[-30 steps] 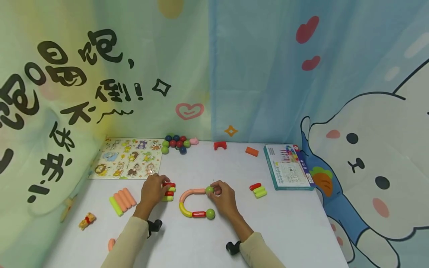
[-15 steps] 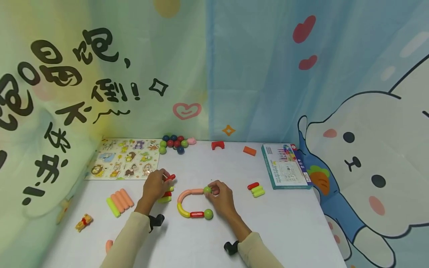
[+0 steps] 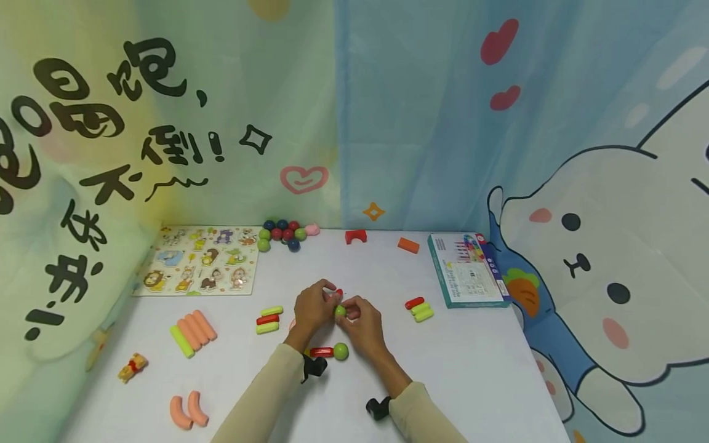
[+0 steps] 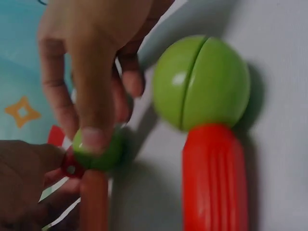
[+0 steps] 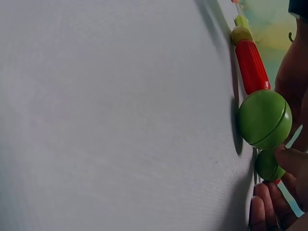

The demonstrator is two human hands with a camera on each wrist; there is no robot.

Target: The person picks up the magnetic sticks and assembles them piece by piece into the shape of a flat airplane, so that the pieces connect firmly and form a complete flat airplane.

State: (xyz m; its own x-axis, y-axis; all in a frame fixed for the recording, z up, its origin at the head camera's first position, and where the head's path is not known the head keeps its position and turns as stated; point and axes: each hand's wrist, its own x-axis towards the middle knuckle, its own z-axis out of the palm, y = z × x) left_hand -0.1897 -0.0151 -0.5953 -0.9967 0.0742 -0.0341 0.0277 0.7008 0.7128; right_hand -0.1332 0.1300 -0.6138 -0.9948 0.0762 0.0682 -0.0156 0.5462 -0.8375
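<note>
My green balls look smooth and glossy, the red rod shiny, ridged plastic, my sleeves matt cloth.

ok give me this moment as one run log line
left hand: holds red stick | right hand: pinches green ball | stick: beside ball, contact unclear

Hands before balls, board left, box right

Head view: pink curve is mostly hidden, red rod largely covered, by left hand | Left wrist view: pink rod is cut off below | Right wrist view: right hand is cropped at right edge
</note>
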